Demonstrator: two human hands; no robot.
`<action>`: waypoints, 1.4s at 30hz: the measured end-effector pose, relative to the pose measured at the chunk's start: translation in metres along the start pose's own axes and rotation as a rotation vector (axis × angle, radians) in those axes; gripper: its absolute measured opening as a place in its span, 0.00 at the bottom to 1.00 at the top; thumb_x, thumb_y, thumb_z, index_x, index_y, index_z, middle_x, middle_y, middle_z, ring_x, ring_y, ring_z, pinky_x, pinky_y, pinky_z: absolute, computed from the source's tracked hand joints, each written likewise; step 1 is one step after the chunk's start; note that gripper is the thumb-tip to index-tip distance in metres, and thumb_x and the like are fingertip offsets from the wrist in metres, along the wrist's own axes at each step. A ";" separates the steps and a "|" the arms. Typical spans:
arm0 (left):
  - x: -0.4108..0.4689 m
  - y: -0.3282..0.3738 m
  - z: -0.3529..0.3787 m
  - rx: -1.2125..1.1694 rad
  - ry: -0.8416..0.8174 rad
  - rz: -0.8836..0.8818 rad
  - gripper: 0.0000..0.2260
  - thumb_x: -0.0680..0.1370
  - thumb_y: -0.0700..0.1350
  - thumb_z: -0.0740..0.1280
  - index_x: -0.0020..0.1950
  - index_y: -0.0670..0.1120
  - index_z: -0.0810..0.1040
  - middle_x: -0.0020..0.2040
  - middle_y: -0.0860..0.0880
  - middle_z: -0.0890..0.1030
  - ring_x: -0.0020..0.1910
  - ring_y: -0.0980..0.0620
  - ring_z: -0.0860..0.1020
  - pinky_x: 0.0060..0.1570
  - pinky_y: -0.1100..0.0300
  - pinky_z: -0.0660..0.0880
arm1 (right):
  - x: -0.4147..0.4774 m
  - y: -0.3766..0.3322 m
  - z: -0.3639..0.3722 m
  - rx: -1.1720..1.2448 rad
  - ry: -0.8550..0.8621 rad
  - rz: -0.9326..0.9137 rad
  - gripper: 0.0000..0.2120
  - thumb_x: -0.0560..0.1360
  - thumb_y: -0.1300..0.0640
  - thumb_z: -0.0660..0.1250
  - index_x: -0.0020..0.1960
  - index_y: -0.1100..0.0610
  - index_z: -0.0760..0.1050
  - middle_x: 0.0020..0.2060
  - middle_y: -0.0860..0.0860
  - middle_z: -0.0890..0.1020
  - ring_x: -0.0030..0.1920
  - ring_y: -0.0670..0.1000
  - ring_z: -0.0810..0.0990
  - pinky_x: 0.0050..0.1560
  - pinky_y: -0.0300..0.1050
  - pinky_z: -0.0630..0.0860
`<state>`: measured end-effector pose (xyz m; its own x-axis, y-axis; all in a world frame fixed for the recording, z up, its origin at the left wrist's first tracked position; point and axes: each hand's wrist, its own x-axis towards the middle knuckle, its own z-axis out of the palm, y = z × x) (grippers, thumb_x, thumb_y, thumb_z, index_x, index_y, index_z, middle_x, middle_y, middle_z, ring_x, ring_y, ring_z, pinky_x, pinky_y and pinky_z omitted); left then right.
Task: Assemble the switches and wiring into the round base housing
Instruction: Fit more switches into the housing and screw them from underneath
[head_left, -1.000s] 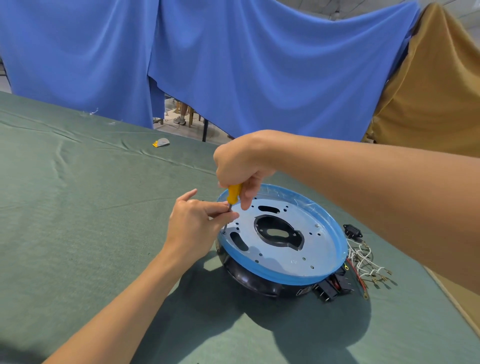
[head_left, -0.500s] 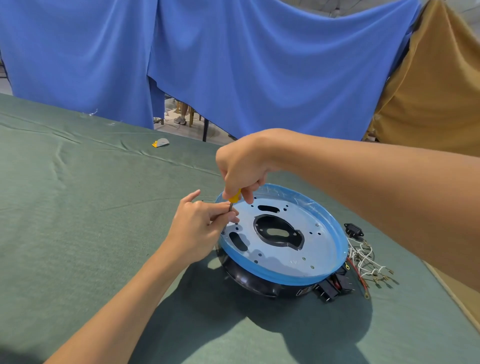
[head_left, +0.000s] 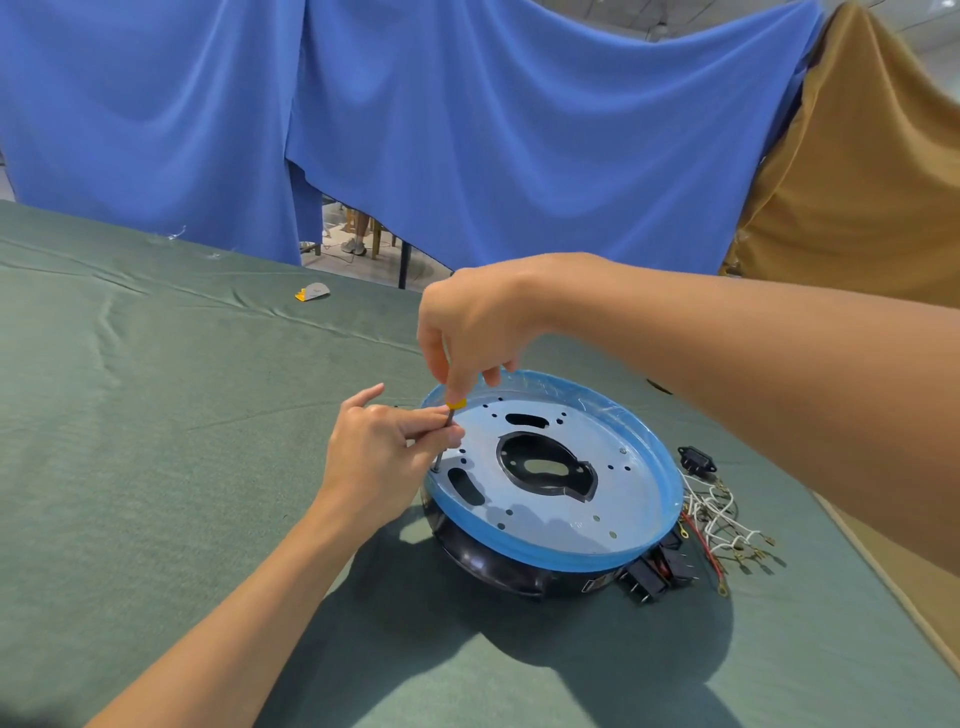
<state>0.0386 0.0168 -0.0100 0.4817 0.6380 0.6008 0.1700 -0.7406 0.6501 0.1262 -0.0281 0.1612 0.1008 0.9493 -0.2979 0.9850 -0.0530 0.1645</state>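
The round base housing (head_left: 639, 483) lies on the green table, black below with a blue-rimmed metal plate on top. A yellow-handled screwdriver (head_left: 450, 415) stands upright with its tip on the plate's left edge. My right hand (head_left: 470, 322) grips its handle from above. My left hand (head_left: 387, 449) pinches the metal shaft low down, at the housing's left rim. Black switches (head_left: 649, 574) lie against the housing's front right side. A bundle of white and red wires (head_left: 719, 522) with terminals lies to the right, beside a black socket (head_left: 696, 460).
Green cloth (head_left: 156, 467) covers the table, whose right edge runs diagonally near the wires. A small grey and yellow object (head_left: 313, 292) lies far back on the cloth. Blue and tan drapes hang behind.
My right hand has slid down over the yellow handle so only its lower end shows. The left hand keeps pinching the shaft. The housing has not moved.
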 end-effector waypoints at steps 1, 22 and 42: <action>0.000 0.000 0.000 -0.002 -0.004 0.000 0.04 0.73 0.44 0.74 0.47 0.48 0.87 0.47 0.52 0.86 0.53 0.57 0.82 0.73 0.53 0.58 | -0.001 0.001 0.000 -0.045 0.013 -0.030 0.05 0.73 0.54 0.73 0.45 0.54 0.81 0.23 0.44 0.79 0.24 0.42 0.78 0.25 0.31 0.72; -0.003 0.002 0.002 -0.027 0.054 -0.028 0.05 0.71 0.43 0.76 0.46 0.45 0.87 0.45 0.50 0.86 0.49 0.56 0.83 0.71 0.50 0.64 | 0.004 -0.006 0.006 0.180 -0.015 0.110 0.13 0.80 0.56 0.65 0.40 0.63 0.73 0.29 0.54 0.81 0.26 0.49 0.82 0.31 0.40 0.81; -0.006 0.001 0.003 0.013 0.030 0.024 0.02 0.73 0.43 0.75 0.44 0.48 0.87 0.45 0.54 0.86 0.49 0.58 0.82 0.69 0.52 0.62 | 0.012 0.001 0.011 -0.029 0.019 0.070 0.22 0.83 0.51 0.55 0.34 0.61 0.73 0.22 0.51 0.81 0.19 0.49 0.75 0.33 0.41 0.77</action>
<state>0.0382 0.0117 -0.0140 0.4594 0.6263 0.6299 0.1701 -0.7580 0.6296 0.1302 -0.0200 0.1472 0.1660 0.9494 -0.2665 0.9712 -0.1106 0.2111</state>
